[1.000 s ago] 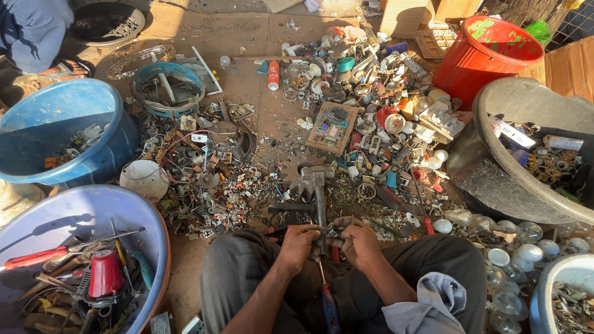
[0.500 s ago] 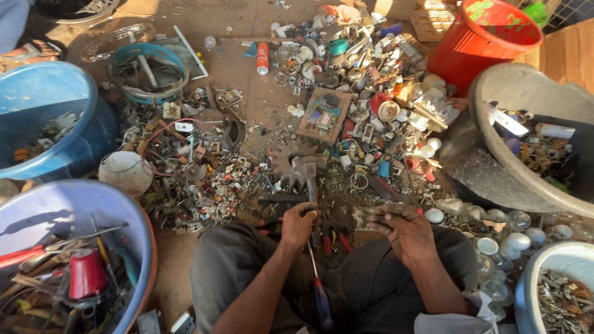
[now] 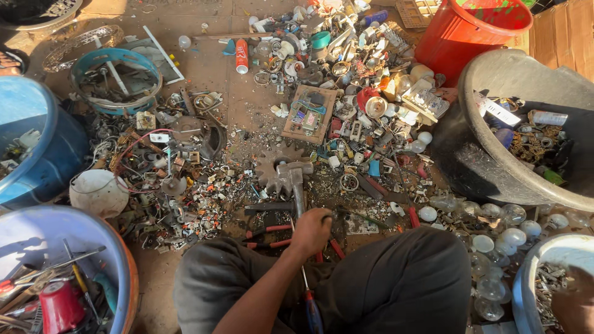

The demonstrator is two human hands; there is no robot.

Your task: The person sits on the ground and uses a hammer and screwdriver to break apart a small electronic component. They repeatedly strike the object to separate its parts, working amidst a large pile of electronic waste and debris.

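Risking, at far left, little from the blue tub and the tool-filled basin, both sitting well apart from the work. Crowding in nearer, though, with the heap of small scrap lying just beside the striking spot and probably scattering or flying up under a blow. Lying close under the wrist, red-handled pliers, likely getting in the way of a swing. Gripping the lower end of the hammer, the left hand, fingers wrapped tight round the shaft and knuckles facing up; possibly slipping, judging by the bare metal of the grip. Resting head-down on a toothed gear wheel on the ground just ahead of the knees, the hammer looking all steel, grey, dull and worn, with a blocky head and a thin straight shaft; possibly glancing off the teeth. Lying between the legs, a blue-handled screwdriver. Sitting farther right, near the right knee, clear glass bulbs, perhaps cracking from a stray chip or a shifting leg. Standing beyond them, the grey tub. Not showing anywhere clearly, the right hand, so leaving its grip impossible to tell.
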